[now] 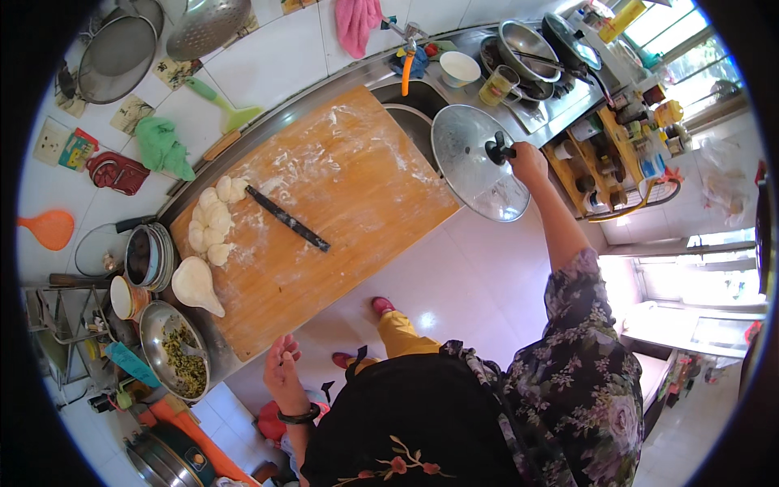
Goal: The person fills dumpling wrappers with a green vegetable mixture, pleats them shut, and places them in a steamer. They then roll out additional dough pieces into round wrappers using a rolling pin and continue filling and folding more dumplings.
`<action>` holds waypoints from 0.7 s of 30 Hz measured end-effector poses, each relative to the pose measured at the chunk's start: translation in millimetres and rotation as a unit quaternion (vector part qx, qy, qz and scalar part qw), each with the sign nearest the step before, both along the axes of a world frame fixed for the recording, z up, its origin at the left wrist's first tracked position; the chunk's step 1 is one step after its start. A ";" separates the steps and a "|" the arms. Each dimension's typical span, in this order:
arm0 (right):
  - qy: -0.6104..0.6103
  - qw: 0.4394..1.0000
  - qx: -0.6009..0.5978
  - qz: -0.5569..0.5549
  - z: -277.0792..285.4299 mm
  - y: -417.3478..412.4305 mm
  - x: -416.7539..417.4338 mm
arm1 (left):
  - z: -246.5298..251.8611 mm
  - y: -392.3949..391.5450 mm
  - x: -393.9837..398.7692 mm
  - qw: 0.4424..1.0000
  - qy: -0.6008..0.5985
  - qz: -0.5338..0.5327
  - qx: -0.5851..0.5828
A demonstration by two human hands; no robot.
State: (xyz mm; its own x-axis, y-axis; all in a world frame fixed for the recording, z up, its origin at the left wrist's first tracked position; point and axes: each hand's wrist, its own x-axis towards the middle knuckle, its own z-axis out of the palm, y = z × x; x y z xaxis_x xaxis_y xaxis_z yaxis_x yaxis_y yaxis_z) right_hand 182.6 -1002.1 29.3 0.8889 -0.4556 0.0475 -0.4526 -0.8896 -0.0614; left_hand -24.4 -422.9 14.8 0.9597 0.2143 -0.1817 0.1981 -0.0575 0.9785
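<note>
My right hand (529, 163) grips the black knob of a round glass pot lid (465, 152), which hangs tilted beside the sink end of the board. My left hand (282, 370), a dark bangle at its wrist, hangs empty with fingers apart just off the board's near left corner. Flour dusts the large wooden board (359, 201). Across its left part lies a short dark rolling pin (288, 218). Several dough pieces (210, 219) sit clustered at the left edge. A flattened, teardrop-shaped piece of dough (196, 283) overhangs that edge, close to a steel bowl of chopped green filling (176, 359).
Behind the board's right end is a sink (411, 97) under a tap with an orange spout (408, 70). A white bowl (459, 68), a glass mug (500, 85) and pans stand on the steel counter. Stacked plates (159, 255) are at left. A wooden spice rack (593, 164) stands right.
</note>
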 end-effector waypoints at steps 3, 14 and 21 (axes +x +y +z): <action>0.012 0.998 -0.002 -0.055 -39.2 -38.7 26.7 | 0.5 -9.8 6.5 1.000 0.007 -0.013 0.023; -0.091 0.990 0.010 0.105 -187.7 -159.2 84.3 | 33.3 3.3 -24.6 0.996 0.070 0.037 0.034; -0.011 0.990 -0.144 -0.004 -63.7 -17.6 70.6 | 26.6 -3.0 -33.4 0.993 0.089 0.069 -0.015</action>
